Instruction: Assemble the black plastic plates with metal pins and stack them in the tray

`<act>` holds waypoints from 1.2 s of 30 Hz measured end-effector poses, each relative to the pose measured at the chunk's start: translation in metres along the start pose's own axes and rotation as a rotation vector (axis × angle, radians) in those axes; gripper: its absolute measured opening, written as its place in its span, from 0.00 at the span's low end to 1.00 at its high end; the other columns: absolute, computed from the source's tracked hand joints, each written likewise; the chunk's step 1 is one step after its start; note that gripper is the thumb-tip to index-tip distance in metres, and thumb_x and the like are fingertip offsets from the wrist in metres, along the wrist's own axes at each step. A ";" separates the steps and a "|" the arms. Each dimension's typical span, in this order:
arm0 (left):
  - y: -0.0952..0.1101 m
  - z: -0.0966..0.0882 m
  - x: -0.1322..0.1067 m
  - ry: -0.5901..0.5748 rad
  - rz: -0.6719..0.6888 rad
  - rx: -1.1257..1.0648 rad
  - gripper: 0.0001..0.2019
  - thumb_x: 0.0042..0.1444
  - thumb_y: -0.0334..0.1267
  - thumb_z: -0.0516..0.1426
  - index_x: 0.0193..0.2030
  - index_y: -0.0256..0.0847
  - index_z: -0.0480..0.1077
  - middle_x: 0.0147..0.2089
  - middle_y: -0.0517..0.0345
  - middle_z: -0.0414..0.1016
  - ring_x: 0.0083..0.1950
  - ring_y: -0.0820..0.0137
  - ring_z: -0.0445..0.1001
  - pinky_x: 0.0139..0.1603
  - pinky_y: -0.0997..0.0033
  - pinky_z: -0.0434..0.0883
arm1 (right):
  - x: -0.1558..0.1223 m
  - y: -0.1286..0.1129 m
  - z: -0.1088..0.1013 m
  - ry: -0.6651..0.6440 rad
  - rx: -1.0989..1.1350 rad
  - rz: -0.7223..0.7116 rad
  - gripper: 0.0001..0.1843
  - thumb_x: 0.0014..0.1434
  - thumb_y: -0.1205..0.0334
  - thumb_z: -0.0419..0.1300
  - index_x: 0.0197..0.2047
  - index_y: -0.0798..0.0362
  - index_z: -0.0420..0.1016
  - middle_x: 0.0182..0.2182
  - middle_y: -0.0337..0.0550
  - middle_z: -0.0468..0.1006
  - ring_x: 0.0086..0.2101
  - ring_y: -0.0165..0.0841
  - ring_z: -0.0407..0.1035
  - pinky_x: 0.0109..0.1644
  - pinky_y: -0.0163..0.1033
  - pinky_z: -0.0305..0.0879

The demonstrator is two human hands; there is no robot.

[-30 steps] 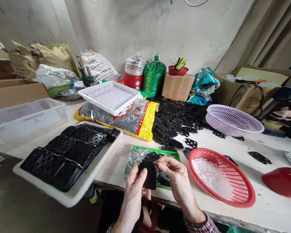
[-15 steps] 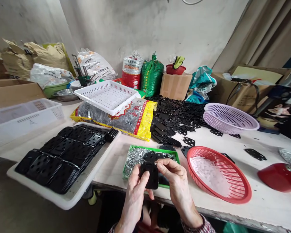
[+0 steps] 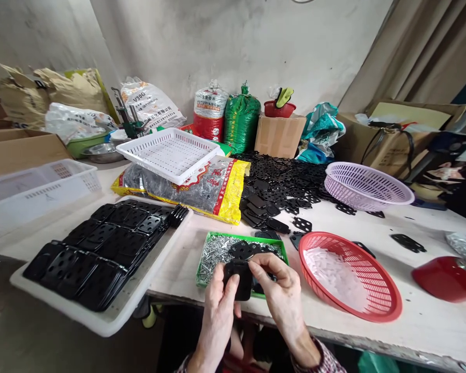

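My left hand [image 3: 218, 303] grips a flat black plastic plate [image 3: 239, 282] with rounded corners, thumb on its face. At the plate's upper right edge, the thumb and forefinger of my right hand [image 3: 281, 285] are pinched together against the hinge-like end. Whatever small piece they hold is hidden now; a pale pin showed there earlier. Just behind both hands sits a green tray [image 3: 199, 274] with many small metal pins [image 3: 214, 254] and a few black perforated plates [image 3: 241, 249]. To the right stands a red basket [image 3: 384, 280] holding small whitish pieces [image 3: 334, 274].
A white tray [image 3: 118, 321] of stacked black plates [image 3: 101, 238] overhangs the table edge at left. Behind lie a yellow-edged bag [image 3: 202, 194] under a white perforated tray [image 3: 171, 153], a heap of black plates [image 3: 283, 178] and a purple basket [image 3: 368, 186]. A red container [image 3: 446, 280] stands far right.
My right fingertips have closed in against the plate's edge, and the pale pin seen between them is now out of sight. My left hand keeps its grip.
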State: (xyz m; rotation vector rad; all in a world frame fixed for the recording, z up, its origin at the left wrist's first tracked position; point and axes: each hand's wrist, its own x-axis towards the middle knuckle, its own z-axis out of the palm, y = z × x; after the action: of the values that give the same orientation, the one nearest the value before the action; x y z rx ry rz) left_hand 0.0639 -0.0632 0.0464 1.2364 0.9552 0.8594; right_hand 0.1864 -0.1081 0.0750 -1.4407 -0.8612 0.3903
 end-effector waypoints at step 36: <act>0.008 -0.064 0.018 0.114 0.056 -0.194 0.28 0.49 0.49 0.69 0.57 0.44 0.75 0.45 0.53 0.79 0.32 0.72 0.71 0.22 0.78 0.62 | 0.021 0.009 0.051 -0.730 -1.098 -0.329 0.10 0.64 0.69 0.55 0.35 0.53 0.78 0.35 0.45 0.81 0.38 0.38 0.73 0.40 0.40 0.62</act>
State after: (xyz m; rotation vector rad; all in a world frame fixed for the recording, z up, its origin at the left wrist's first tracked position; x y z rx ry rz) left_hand 0.0108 -0.0224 0.0479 1.0607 0.9082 1.0506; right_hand 0.1664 -0.0560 0.0672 -2.1164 -2.0860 0.1678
